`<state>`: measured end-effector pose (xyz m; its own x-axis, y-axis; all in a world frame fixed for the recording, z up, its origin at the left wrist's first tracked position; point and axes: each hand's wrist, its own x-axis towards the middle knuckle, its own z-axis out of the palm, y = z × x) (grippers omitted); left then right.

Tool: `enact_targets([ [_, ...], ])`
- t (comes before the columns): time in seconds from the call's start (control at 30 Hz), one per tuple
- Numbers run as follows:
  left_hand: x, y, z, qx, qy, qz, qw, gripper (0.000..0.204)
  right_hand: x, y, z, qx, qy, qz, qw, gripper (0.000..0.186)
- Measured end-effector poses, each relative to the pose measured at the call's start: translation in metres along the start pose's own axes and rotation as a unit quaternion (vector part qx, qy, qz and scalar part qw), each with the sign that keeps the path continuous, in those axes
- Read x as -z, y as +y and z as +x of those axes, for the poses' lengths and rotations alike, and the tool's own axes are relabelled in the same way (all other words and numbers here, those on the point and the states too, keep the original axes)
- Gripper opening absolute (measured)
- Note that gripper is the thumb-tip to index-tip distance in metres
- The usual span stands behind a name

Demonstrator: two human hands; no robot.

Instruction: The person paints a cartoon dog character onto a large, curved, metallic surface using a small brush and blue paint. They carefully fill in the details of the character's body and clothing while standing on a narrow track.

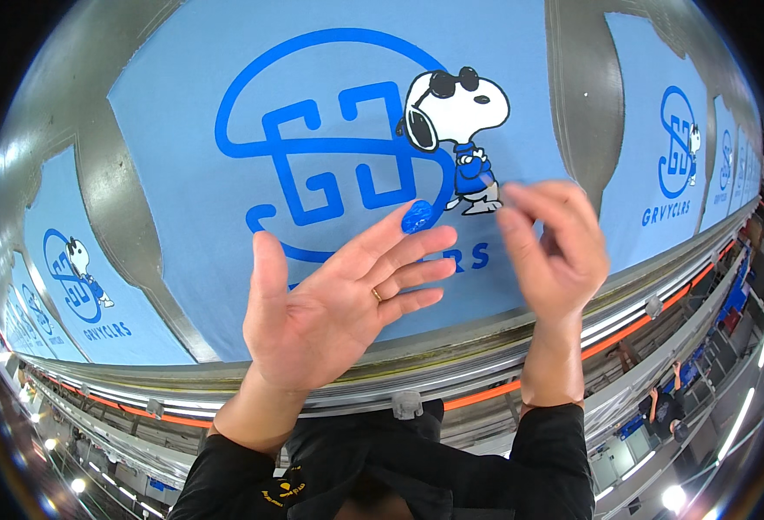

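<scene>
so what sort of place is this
Probably a garment-printing workshop: light-blue fabric panels repeating the same cartoon-dog print lie along a long grey table, and bright tube lights show in the industrial-looking space beyond.

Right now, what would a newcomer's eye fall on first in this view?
Probably the white cartoon dog in dark sunglasses, printed at upper centre on the light blue fabric, beside a bold blue looping emblem. Next, the shiny blue patch on the index fingertip of the open left hand, below the emblem. The right hand, fingers curled, is just below and right of the dog.
</scene>
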<state>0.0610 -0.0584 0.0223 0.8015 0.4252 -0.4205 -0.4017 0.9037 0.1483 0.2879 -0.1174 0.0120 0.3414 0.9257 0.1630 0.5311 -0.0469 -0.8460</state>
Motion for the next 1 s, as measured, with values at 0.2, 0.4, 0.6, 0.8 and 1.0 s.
enact_targets([
  [0.2, 0.014, 0.003, -0.002, -0.050, -0.059, 0.012, 0.997, 0.108, 0.006, 0.011, 0.002, -0.027, 0.063, 0.031, 0.997, 0.016],
  [0.4, 0.014, 0.004, -0.001, -0.084, -0.048, -0.007, 0.995, 0.105, -0.003, 0.014, 0.000, -0.048, 0.067, 0.115, 0.990, 0.018],
  [0.6, 0.014, 0.005, -0.002, -0.094, -0.051, -0.004, 0.994, 0.103, -0.007, 0.019, 0.001, -0.076, 0.067, 0.166, 0.981, 0.017],
  [0.8, 0.015, 0.006, -0.002, -0.092, -0.050, -0.006, 0.994, 0.103, -0.009, 0.020, 0.002, -0.071, 0.052, 0.136, 0.987, 0.016],
  [1.0, 0.013, 0.007, -0.002, -0.093, -0.045, -0.008, 0.995, 0.104, -0.009, 0.020, 0.002, -0.097, 0.048, 0.100, 0.989, 0.013],
])
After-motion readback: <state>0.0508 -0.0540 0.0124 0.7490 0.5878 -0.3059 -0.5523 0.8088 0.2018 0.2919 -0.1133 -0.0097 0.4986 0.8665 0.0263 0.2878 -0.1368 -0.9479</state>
